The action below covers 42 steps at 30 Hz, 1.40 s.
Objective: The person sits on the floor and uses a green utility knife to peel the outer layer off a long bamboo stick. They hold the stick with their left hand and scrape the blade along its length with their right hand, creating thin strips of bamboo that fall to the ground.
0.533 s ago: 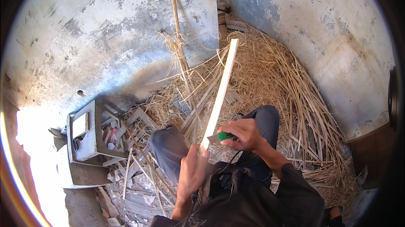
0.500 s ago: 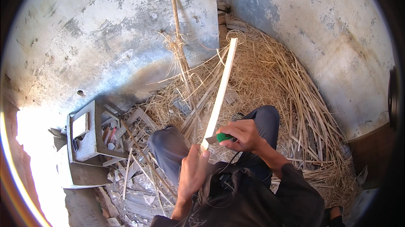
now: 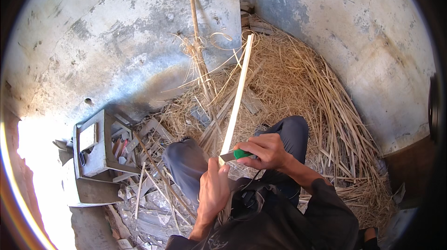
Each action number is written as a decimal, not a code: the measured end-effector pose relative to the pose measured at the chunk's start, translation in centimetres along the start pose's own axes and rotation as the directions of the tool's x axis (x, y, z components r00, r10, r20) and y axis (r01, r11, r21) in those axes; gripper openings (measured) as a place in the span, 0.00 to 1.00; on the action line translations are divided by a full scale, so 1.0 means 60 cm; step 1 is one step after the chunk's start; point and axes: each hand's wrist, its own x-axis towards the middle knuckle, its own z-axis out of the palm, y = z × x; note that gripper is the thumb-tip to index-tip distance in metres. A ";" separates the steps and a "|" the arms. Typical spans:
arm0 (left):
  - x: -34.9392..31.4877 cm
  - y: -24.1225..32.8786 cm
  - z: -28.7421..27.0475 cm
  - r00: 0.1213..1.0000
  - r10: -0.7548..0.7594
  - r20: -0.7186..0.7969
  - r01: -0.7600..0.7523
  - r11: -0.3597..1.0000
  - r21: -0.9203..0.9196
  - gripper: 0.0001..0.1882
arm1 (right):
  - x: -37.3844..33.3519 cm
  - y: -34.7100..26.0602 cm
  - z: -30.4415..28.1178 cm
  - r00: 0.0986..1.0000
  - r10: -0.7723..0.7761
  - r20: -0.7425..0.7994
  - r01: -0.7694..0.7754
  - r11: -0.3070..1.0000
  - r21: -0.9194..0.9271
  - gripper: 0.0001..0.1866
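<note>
A long pale strip, likely split bamboo or wood [image 3: 238, 93], runs away from my lap toward the far wall. Its near end is pinched between the thumb and fingers of my left hand [image 3: 213, 187]. My right hand [image 3: 266, 151] is closed around the green handle of a knife [image 3: 242, 153]. The knife's short blade lies across the strip, just beyond my left fingertips, and touches it. Part of the handle is hidden by my right fingers.
Dry straw-like shavings and long thin strips [image 3: 342, 120] cover the floor ahead and right. A stick [image 3: 194, 15] leans on the wall with curled fibres about it. To the left lies a grey wooden stool [image 3: 95, 150] on its side, beside scraps. My bent knees [image 3: 184, 164] flank the strip.
The strip's far end has swung a little to the left. Both the knife and my right hand have shifted slightly left, closer to my left fingertips.
</note>
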 end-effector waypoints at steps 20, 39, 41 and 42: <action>-0.006 -0.013 0.006 0.996 0.079 -0.052 -0.077 0.997 0.027 0.09 | 0.023 0.005 -0.034 0.998 -0.049 0.042 0.056 0.976 -0.210 0.17; -0.009 -0.008 0.000 1.000 0.014 -0.026 -0.013 0.998 0.057 0.14 | -0.003 0.004 -0.005 0.998 0.062 -0.023 -0.060 0.995 0.074 0.16; -0.006 -0.007 0.003 0.999 0.025 -0.025 -0.023 0.998 0.057 0.15 | -0.001 0.000 -0.004 0.998 0.051 -0.023 -0.050 0.997 0.065 0.16; -0.006 -0.007 0.005 0.999 0.029 -0.032 -0.027 0.998 0.063 0.15 | 0.000 0.000 -0.005 0.999 0.047 -0.017 -0.046 0.997 0.057 0.16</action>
